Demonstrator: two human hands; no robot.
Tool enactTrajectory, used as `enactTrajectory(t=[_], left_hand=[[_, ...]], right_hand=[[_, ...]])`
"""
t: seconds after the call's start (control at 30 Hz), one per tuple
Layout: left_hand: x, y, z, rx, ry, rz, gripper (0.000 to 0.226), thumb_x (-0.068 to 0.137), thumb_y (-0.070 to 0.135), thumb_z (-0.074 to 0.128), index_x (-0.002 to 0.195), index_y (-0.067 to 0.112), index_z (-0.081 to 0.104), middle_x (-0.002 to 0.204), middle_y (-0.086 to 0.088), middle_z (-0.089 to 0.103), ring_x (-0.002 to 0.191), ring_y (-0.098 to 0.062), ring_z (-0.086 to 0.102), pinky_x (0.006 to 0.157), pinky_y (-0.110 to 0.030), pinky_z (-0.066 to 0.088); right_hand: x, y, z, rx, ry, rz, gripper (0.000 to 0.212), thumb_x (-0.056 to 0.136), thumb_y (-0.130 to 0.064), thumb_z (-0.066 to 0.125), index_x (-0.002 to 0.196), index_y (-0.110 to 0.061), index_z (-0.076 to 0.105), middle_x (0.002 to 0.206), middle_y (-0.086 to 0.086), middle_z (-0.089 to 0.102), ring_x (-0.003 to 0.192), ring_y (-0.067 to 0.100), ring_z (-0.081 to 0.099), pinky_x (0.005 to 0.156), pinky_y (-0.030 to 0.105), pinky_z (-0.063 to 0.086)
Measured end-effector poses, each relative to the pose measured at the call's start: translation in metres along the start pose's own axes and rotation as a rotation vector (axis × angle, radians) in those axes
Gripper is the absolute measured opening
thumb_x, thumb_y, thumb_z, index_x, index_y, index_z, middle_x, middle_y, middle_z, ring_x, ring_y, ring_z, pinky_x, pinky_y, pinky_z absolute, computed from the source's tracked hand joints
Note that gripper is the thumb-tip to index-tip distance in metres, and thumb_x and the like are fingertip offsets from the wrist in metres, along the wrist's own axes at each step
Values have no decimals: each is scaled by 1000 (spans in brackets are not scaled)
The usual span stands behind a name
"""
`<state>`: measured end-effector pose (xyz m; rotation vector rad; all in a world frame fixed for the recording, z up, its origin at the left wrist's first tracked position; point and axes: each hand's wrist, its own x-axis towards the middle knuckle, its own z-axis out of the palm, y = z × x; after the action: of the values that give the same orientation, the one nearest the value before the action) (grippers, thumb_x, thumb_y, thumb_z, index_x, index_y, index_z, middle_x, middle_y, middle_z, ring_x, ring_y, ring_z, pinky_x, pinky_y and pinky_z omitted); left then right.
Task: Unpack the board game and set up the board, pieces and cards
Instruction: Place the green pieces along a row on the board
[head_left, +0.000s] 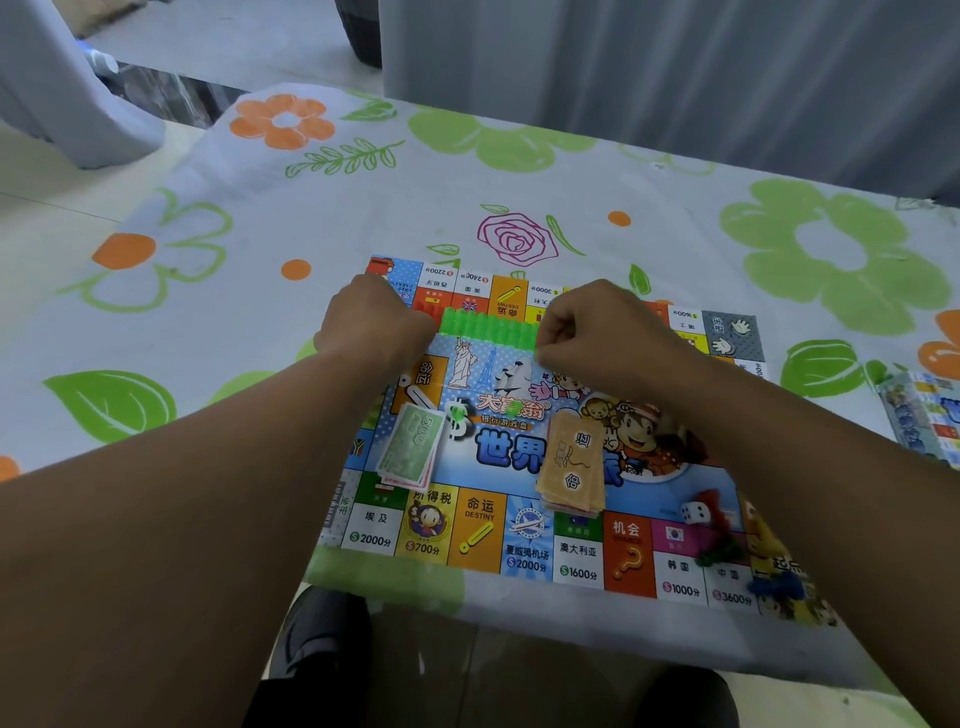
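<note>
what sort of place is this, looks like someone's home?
Probably a room in a home, though that is not certain: a flowered tablecloth covers the table, a grey curtain hangs close behind it, and a board game is laid out on top.

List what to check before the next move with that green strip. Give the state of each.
1. Board unfolded and flat on the table: ok.
2. Left hand and right hand each grip an end of the green strip: ok.
3. Strip's pieces joined or already loose: cannot tell, the hands hide both ends.
4. Banknote stack and card stack lie on the board, nearer than the strip: ok.
5. Die sits on the board, away from both hands: ok.
6. Blue pawn safely away from the table's near edge: not ok, it lies close to it.
</note>
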<state>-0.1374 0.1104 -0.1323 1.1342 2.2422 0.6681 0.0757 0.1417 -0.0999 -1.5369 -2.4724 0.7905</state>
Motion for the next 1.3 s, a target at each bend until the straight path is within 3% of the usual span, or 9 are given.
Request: enactTrajectory(t=[0.13, 0.27, 0.53, 0.77, 0.9, 1.0, 1.13, 1.3], left_hand=[[1, -1, 1, 1, -1, -1, 17, 80, 16, 70, 97, 12, 68, 88, -2, 66, 74, -18, 62, 73, -35, 57], [1, -1, 2, 6, 0, -1, 17, 81, 16, 70, 97, 12, 67, 91, -4, 67, 78, -21, 63, 75, -36, 58], [2, -1, 1, 4, -9, -2, 19, 82, 17, 71, 99, 11, 67, 81, 0, 63, 68, -13, 59, 66, -32, 54], [1, 0, 0, 5, -4, -5, 14, 82, 14, 70, 95, 10, 67, 81, -2, 63, 71, -17, 61, 73, -37, 59], [2, 0, 1, 13, -4, -3, 16, 82, 15, 70, 97, 11, 68, 80, -1, 64, 69, -17, 60, 69, -34, 57], [3, -1, 1, 11, -6, -2, 18, 82, 16, 70, 99, 11, 68, 83, -2, 65, 72, -19, 62, 71, -36, 58], [3, -2, 2, 4, -5, -4, 21, 82, 18, 71, 101, 11, 67, 92, -5, 68, 75, -20, 63, 71, -36, 58], [1, -1, 1, 1, -2, 0, 18, 83, 17, 70, 100, 11, 67, 91, -5, 68, 77, -22, 64, 72, -37, 58]], right_hand=[[-7, -21, 11, -140, -255, -118, 23, 83, -37, 80, 93, -19, 70, 79, -12, 61, 74, 5, 57, 64, 27, 42], [-9, -19, 20, -206, -274, -177, 13, 87, -28, 77, 90, -17, 71, 79, -12, 61, 75, 6, 58, 65, 26, 40], [-16, 11, 3, 36, -157, 38, 25, 95, -30, 68, 82, -9, 70, 73, 8, 66, 60, 15, 55, 56, 26, 41], [-17, 31, 4, 123, -19, 107, 20, 89, -30, 76, 79, -12, 74, 70, -4, 70, 65, 7, 65, 68, 32, 54], [-18, 39, 3, 87, 45, 127, 22, 90, -31, 74, 76, -14, 73, 71, -4, 69, 67, 9, 63, 67, 29, 50], [-17, 42, -2, 53, 32, 152, 19, 92, -20, 72, 75, -12, 72, 72, -5, 69, 68, 9, 64, 71, 33, 53], [-20, 40, -6, 47, 5, 137, 5, 83, -11, 77, 83, -14, 72, 78, -7, 67, 77, 13, 65, 76, 38, 57], [-23, 35, 2, -37, 10, 67, 17, 87, -26, 77, 102, -19, 72, 87, -8, 58, 81, 13, 58, 73, 29, 43]])
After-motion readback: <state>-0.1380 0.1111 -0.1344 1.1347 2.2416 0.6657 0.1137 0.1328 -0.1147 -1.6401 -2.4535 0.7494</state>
